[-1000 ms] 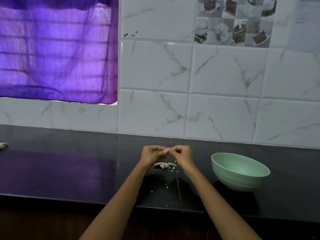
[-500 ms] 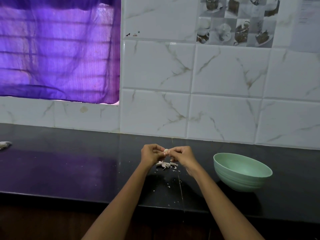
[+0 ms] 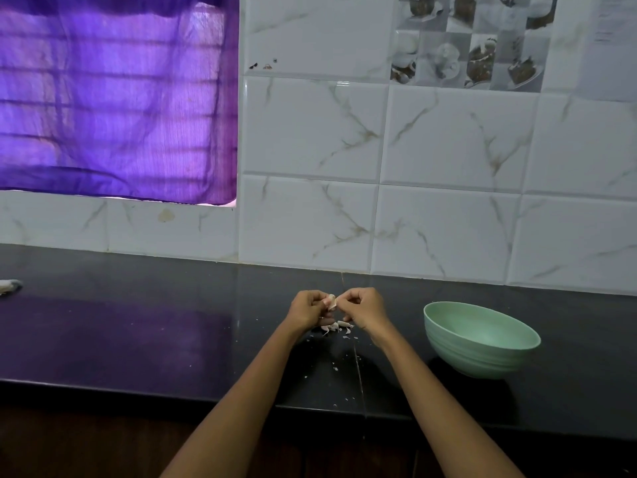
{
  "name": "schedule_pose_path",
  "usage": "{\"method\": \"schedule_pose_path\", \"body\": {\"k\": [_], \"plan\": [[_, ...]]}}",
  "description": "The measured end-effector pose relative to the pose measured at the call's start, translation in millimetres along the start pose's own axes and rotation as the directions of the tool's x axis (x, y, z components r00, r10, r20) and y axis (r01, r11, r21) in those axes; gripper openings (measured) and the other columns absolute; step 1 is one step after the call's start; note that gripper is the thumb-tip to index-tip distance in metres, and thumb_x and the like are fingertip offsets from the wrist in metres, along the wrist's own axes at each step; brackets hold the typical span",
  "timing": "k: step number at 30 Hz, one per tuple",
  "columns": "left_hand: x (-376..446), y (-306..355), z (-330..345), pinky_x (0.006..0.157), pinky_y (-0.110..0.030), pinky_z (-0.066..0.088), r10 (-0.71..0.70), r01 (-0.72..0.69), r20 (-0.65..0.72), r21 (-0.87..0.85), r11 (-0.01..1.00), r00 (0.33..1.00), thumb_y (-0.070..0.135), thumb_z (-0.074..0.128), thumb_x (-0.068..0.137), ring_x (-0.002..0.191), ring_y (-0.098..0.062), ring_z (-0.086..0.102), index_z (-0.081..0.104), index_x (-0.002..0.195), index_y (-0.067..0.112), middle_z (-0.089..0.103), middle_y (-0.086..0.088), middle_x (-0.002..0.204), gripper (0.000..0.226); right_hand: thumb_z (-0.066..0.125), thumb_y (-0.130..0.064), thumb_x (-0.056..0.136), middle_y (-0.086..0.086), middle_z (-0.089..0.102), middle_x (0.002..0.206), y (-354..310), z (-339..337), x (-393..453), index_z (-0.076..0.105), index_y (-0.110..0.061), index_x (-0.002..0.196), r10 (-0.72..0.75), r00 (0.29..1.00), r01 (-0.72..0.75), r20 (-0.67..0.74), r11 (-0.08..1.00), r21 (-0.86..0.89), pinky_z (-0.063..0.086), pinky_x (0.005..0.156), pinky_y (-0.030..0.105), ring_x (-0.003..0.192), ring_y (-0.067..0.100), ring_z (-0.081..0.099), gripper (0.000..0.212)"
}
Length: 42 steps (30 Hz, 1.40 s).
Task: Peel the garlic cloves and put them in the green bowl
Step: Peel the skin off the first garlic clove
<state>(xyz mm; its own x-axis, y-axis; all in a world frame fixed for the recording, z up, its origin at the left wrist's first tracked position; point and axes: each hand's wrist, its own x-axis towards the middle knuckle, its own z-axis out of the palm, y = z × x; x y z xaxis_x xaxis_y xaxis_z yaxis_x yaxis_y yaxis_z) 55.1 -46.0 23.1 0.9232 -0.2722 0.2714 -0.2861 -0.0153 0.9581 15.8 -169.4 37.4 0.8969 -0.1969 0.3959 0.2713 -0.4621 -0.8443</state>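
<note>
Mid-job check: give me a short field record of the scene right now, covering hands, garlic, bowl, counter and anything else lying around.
left hand: raised above the counter, fingers curled, pinching a garlic clove
right hand: fingers curled, pinching at the same clove from the other side
garlic on counter: small pale pile of garlic pieces under the hands
peel flakes: scattered toward the near edge
green bowl: upright, right of the hands, apart from them; no cloves visible inside
counter: dark, glossy
far left: a small pale object, too cut off to identify
</note>
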Motion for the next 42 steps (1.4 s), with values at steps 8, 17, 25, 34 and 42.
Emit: {"method": "schedule_pose_path", "body": {"k": [8,17,25,34,42], "plan": [[6.7,-1.4,-1.3,0.056,-0.017,0.050,0.004,-0.002,-0.135,0.017,1.000,0.991,0.011,0.038,0.100,0.064,-0.013,0.053,0.053,0.074,0.009,0.054,-0.005,0.072,0.030,0.063,-0.006,0.079,0.001,0.061,0.062,-0.6,1.4,0.2,0.069,-0.008,0.071,-0.033,0.999,0.035,0.020,0.992,-0.118,0.036,0.040,0.010,0.038,-0.001,0.053,0.010],[13.1,-4.6,-8.8,0.057,-0.019,0.051,0.003,-0.025,-0.301,-0.069,0.997,0.954,0.017,0.044,0.098,0.064,-0.010,0.052,0.057,0.092,0.001,0.054,-0.002,0.073,0.021,0.065,-0.008,0.074,-0.003,0.059,0.061,3.2,0.0,2.8,0.068,-0.014,0.070,-0.096,0.995,0.086,-0.040,0.973,-0.212,0.041,0.055,0.017,0.053,0.003,0.050,0.008],[3.4,-4.0,-4.1,0.049,-0.015,0.050,-0.037,0.036,-0.118,-0.013,0.999,0.992,0.006,0.064,0.086,0.052,-0.008,0.060,0.064,0.077,0.004,0.062,-0.008,0.064,0.009,0.077,-0.032,0.073,-0.007,0.060,0.076,1.9,-0.7,-3.1,0.071,-0.018,0.092,-0.191,0.979,0.200,0.065,0.878,-0.434,0.037,0.057,0.020,0.071,0.007,0.054,0.024],[-0.2,-1.8,-4.7,0.056,-0.018,0.055,-0.080,0.079,-0.016,-0.046,0.996,0.997,0.005,0.062,0.087,0.054,-0.009,0.064,0.068,0.081,-0.004,0.066,-0.008,0.062,0.012,0.069,-0.027,0.081,0.002,0.071,0.086,0.1,-4.6,-2.5,0.074,-0.020,0.091,-0.185,0.979,0.199,0.081,0.816,-0.543,0.042,0.064,0.024,0.082,0.018,0.064,0.013],[-0.1,-1.3,-4.4,0.055,-0.019,0.055,0.030,-0.025,-0.110,0.046,0.999,0.994,0.011,0.069,0.082,0.055,-0.013,0.064,0.069,0.086,-0.005,0.068,-0.014,0.069,0.016,0.060,-0.024,0.087,0.005,0.070,0.080,-1.7,-3.0,-5.4,0.074,-0.019,0.091,-0.231,0.968,0.245,0.094,0.816,-0.524,0.037,0.058,0.023,0.068,0.016,0.057,0.016]]}}
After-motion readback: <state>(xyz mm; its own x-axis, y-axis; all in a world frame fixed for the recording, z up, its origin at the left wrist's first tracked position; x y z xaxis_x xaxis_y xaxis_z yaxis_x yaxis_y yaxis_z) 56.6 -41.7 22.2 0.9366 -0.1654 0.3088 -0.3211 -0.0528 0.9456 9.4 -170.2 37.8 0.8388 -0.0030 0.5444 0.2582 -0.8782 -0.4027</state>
